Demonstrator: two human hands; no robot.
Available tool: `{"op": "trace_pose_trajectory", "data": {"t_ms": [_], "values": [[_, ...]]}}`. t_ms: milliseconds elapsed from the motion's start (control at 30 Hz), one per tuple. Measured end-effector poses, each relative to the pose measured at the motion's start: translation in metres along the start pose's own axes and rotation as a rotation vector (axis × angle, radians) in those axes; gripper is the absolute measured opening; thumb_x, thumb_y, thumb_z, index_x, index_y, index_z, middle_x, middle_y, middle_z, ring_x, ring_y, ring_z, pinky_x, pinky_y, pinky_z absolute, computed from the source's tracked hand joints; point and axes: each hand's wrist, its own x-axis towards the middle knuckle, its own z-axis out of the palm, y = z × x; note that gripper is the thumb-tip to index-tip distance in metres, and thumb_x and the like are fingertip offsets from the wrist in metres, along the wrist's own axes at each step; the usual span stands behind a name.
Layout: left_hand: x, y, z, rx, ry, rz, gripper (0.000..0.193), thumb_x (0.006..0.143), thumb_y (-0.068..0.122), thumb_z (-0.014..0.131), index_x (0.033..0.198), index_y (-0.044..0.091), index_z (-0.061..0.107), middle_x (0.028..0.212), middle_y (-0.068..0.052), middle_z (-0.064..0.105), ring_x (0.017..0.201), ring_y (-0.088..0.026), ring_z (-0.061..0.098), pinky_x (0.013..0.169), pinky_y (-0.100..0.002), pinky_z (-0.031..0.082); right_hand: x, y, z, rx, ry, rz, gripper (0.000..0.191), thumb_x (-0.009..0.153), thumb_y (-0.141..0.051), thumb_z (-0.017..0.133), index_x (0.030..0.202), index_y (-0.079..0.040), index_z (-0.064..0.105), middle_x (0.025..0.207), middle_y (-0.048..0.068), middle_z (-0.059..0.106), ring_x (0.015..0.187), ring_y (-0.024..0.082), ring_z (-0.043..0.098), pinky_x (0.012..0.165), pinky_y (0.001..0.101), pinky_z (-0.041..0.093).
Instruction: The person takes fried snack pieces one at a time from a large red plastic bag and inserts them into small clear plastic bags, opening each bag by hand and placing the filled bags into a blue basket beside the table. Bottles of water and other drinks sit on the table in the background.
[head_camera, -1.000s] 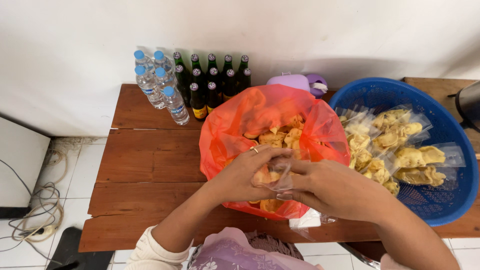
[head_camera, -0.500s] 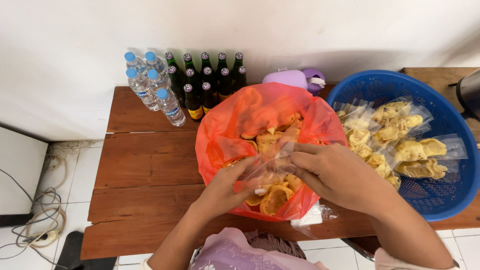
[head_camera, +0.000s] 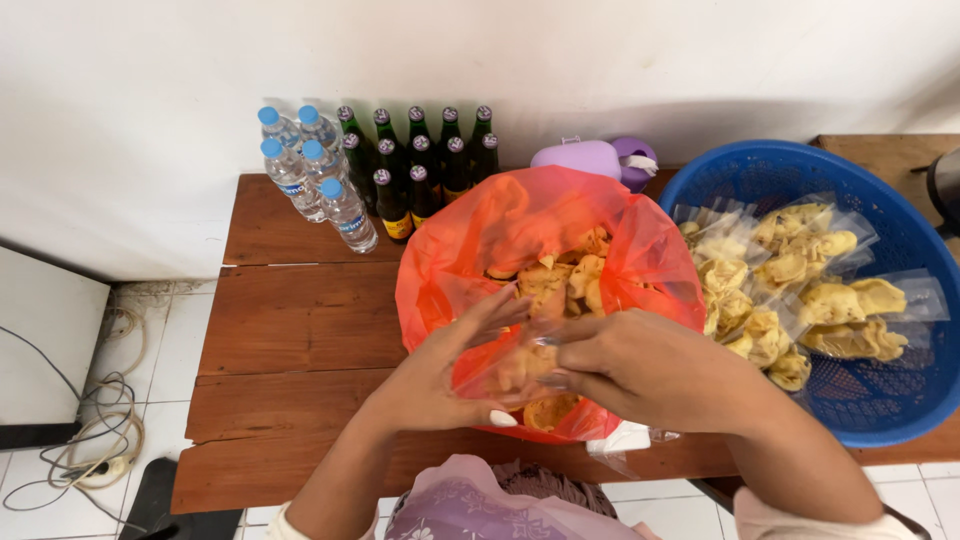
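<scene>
A big red plastic bag (head_camera: 520, 225) full of yellow crackers (head_camera: 565, 275) stands open on the brown wooden table (head_camera: 300, 320). My left hand (head_camera: 435, 375) and my right hand (head_camera: 640, 365) meet at the bag's near edge. Between them they hold a small clear plastic bag (head_camera: 510, 365) with a few crackers in it. The left fingers press the small bag's side and the right fingers pinch its top. My forearms hide the table's near edge.
A blue basket (head_camera: 880, 400) at the right holds several clear packets of crackers (head_camera: 800, 285). Several water bottles (head_camera: 320, 180) and dark glass bottles (head_camera: 415, 170) stand at the back by the white wall. A purple container (head_camera: 600, 158) lies behind the bag. Cables (head_camera: 95, 440) lie on the tiled floor at left.
My hands have stayed at the bag's near edge and kept working the small clear bag, with the left fingers now spread wider. The view has shifted slightly.
</scene>
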Motion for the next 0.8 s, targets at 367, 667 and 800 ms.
{"op": "trace_pose_trajectory", "data": {"t_ms": [367,667,800], "values": [[-0.006,-0.05,0.017,-0.461,-0.02,-0.215,0.089,0.087,0.013,0.08,0.16,0.005,0.03,0.149,-0.011,0.051,0.13,-0.025,0.056,0.105,-0.043,0.053,0.013,-0.007,0.004,0.189,0.355,-0.129,0.018,0.09,-0.017,0.071,0.1,-0.002,0.067,0.127,0.016,0.072,0.088,0.029,0.076,0.067,0.0347,0.057],[-0.038,-0.062,0.01,-0.76,0.082,-0.173,0.116,0.07,0.015,0.093,0.164,0.008,0.025,0.127,-0.017,0.062,0.118,-0.027,0.065,0.103,-0.042,0.056,0.047,0.099,0.066,-0.043,0.382,0.316,0.03,0.089,-0.024,0.078,0.114,-0.01,0.068,0.105,0.01,0.072,0.088,0.027,0.071,0.077,0.0394,0.054],[-0.043,-0.064,0.02,-0.888,0.105,-0.325,0.13,0.058,0.008,0.097,0.161,0.016,0.019,0.13,-0.014,0.057,0.108,-0.025,0.064,0.092,-0.044,0.059,0.081,0.141,0.132,-0.799,0.472,0.032,0.058,0.071,-0.024,0.08,0.125,-0.012,0.061,0.134,0.007,0.058,0.128,0.028,0.051,0.1,0.0544,0.044]]}}
